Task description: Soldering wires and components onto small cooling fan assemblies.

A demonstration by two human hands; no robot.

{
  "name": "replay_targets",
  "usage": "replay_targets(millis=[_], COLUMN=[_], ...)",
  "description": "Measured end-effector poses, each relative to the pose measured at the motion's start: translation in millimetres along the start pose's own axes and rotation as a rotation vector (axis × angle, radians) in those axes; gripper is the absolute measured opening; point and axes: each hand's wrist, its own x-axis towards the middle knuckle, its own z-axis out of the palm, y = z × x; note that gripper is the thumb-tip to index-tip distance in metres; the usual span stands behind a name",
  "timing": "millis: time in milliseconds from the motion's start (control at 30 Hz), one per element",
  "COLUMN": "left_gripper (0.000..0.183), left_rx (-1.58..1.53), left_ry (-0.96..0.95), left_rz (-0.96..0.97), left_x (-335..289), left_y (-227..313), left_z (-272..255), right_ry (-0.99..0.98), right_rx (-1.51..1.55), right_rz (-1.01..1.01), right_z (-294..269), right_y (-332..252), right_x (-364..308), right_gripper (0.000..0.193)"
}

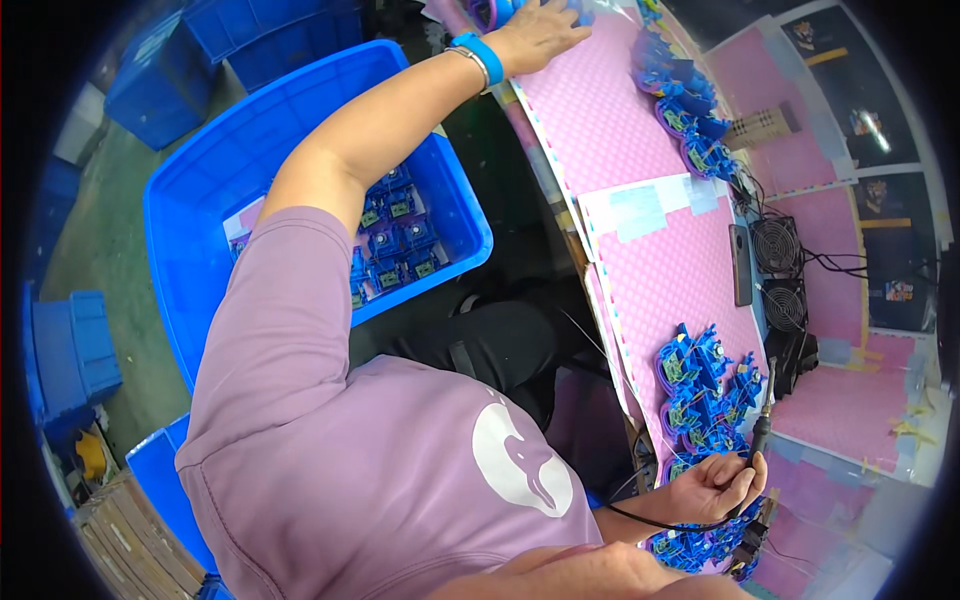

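Note:
My right hand (pixel 712 488) is closed around the dark handle of a soldering iron (pixel 762 432), whose metal tip points away from me. Its black cord loops below my wrist. Close by, several blue plastic assemblies (pixel 690 375) with green circuit boards crowd the pink bench mat (pixel 655 275). Stretched far out to the upper left, my left hand (pixel 545 38) has its fingers apart over the bench's far end. Blue parts (pixel 488 12) lie beside and partly under it, cut off by the picture's edge. I see nothing held in that hand.
A large blue bin (pixel 190 240) with several assemblies inside stands left of the bench, under my left arm. More assemblies (pixel 690 105) line the bench's back edge. Two small fans (pixel 775 245) and a dark phone (pixel 740 265) sit there too. Blue crates (pixel 75 345) stand on the floor.

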Motion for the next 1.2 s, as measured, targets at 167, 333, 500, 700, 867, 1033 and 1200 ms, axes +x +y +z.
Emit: replay_targets(millis=[167,333,500,700,867,1033,1200], left_gripper=[0.054,0.057,0.043,0.017,0.016,0.012,0.019], left_rx=[0.049,0.074,0.013,0.18,0.245,0.131,-0.381], left_ry=[-0.133,-0.235,-0.246,-0.301,-0.249,-0.273,-0.322], left_rz=[-0.32,-0.248,-0.145,0.111,0.234,0.176,0.184], left_x=[1.2,10.5,24.7,18.9,13.5,19.7,35.3], left_y=[-16.0,-19.3,0.2,9.7,39.6,31.0,11.5], left_z=[-52.6,-67.9,-77.7,-26.4,-32.8,-25.3,-19.8], right_ry=[-0.042,-0.053,-0.037,-0.06,-0.082,-0.049,-0.057], right_rx=[0.048,0.081,0.125,0.104,0.141,0.128,0.129], right_rz=[0.003,0.01,0.047,0.037,0.034,0.039,0.047], right_z=[-11.0,-25.3,-25.4,-19.5,-26.6,-31.9,-33.8], right_y=[7.7,13.4,21.1,21.6,22.5,23.0,24.2], right_x=[4.4,5.4,5.6,5.8,6.0,5.3,5.9], right_gripper=[0.023,0.023,0.023,0.024,0.024,0.024,0.024])
